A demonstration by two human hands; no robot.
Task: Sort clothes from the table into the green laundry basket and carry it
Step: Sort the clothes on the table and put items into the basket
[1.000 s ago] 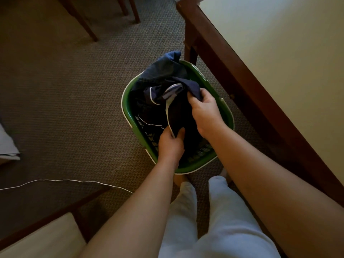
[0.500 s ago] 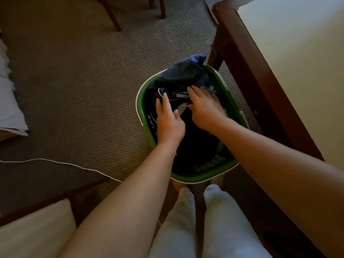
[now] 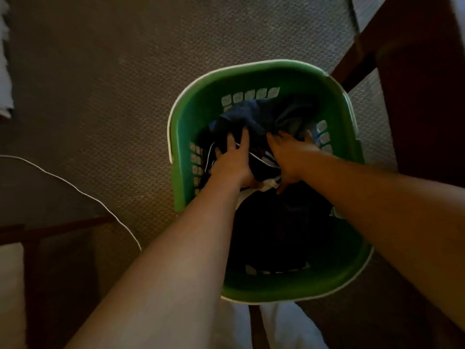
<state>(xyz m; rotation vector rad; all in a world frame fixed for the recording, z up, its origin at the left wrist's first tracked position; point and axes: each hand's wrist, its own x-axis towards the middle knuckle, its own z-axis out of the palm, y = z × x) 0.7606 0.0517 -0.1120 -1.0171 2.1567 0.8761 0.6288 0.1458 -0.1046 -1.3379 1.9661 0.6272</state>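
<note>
Left hand [image 3: 231,162] and right hand [image 3: 289,157], fingers spread flat, press dark clothes [image 3: 264,117] down inside green basket [image 3: 191,117] on brown carpet [image 3: 113,84]. Worktop leg [image 3: 415,96] just right of basket; white cord [image 3: 75,186] left, open carpet beyond.

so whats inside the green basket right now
Dark navy clothes with white trim lie in the green basket, and the left hand and right hand press flat on them. The basket's floor and anything lower down are covered by the cloth.
</note>
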